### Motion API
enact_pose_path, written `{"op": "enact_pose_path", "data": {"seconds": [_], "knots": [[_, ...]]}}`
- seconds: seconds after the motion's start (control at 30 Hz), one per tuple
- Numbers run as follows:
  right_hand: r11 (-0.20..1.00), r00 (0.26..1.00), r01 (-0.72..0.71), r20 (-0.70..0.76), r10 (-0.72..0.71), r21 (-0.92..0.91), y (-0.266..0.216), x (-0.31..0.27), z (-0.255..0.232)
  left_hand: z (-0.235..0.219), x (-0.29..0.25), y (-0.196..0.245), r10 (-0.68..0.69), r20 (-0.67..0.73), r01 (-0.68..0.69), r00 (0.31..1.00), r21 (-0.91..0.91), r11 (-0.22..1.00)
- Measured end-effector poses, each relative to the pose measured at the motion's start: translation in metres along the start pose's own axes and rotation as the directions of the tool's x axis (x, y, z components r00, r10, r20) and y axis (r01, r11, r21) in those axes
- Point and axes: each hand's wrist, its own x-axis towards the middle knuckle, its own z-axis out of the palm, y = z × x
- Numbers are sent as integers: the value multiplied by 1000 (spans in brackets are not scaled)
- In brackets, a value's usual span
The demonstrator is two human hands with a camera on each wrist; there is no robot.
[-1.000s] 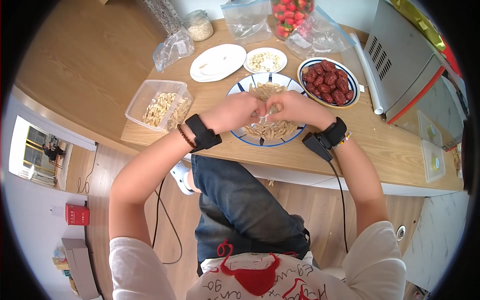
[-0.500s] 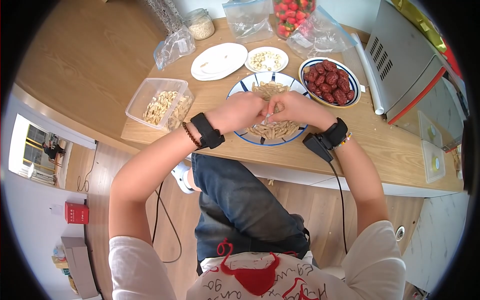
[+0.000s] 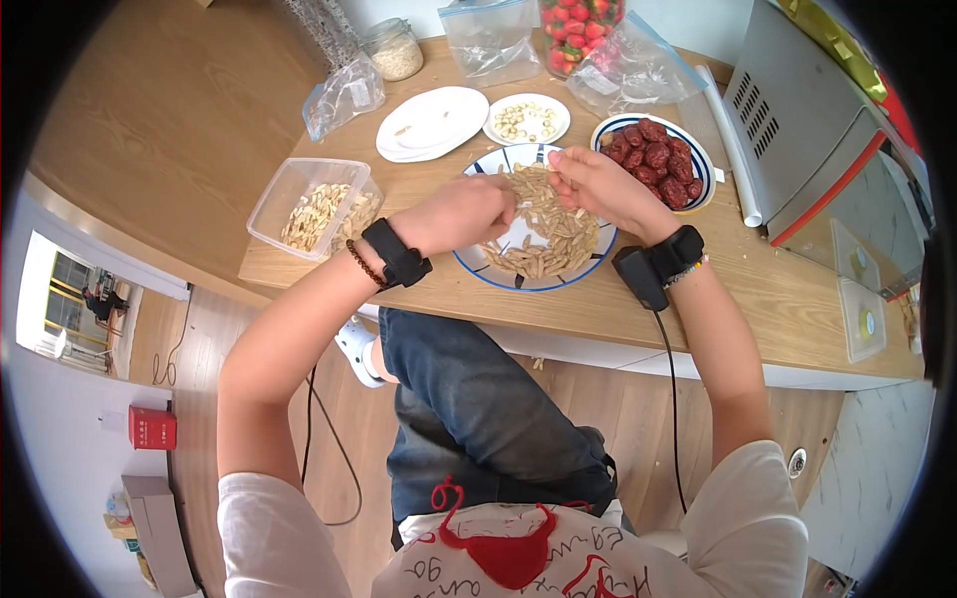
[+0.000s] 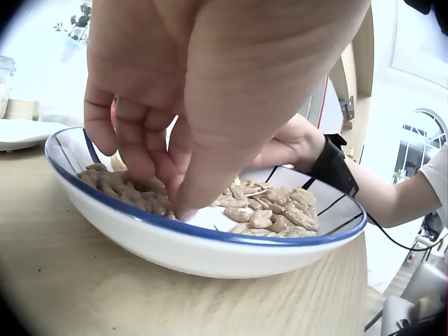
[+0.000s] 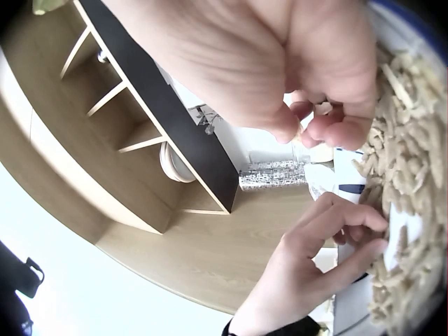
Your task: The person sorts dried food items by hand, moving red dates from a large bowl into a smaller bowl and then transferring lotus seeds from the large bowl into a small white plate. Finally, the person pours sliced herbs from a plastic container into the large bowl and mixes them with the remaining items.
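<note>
A shallow white bowl (image 4: pixel 210 257) with a blue rim holds many wrinkled, tan, elongated pieces (image 3: pixel 543 261). Over its left side, my left hand (image 3: pixel 464 211) reaches down with bent fingers; its fingertips are at the pieces just inside the rim. In the right wrist view, that hand's thumb and index finger stand slightly apart. My right hand (image 3: pixel 603 189) is raised above the bowl's far right part. Its fingertips pinch a small pale piece (image 5: pixel 323 108), mostly hidden by the fingers.
A clear plastic box (image 3: pixel 264 221) of pale slices stands left. Behind are a white plate (image 3: pixel 454 115), a small plate of pale round seeds (image 3: pixel 526 122), and plastic bags (image 3: pixel 488 45). Red dates (image 3: pixel 653 164) fill a bowl at right, near a grey appliance (image 3: pixel 793 105).
My hands were together over the bowl's middle. They have parted: the right moved up and right, the left slightly left, so more of the tan pieces shows between them.
</note>
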Motion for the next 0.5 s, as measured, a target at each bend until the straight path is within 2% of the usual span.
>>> {"op": "enact_pose_path", "data": {"seconds": [0.07,0.17,0.23,0.33,0.43,0.5], "knots": [[990,999,-26,-37,31,139,-5,-4,7,1,1,0,-4,-3,4,1000,34,999],[979,1000,26,-4,-26,203,2,4,-3,2,1,-1,10,-37,-7,999,87,996],[980,999,39,-37,-32,197,4,5,-5,2,2,-4,32,-70,-24,997,121,992],[983,999,39,-18,-37,182,5,5,-6,-9,9,3,-70,-223,83,972,48,995],[983,999,18,35,-25,185,4,3,-1,-25,20,15,-52,-367,52,929,-10,999],[978,999,4,46,-14,207,0,0,6,-26,26,19,-7,-382,-9,924,-42,999]]}}
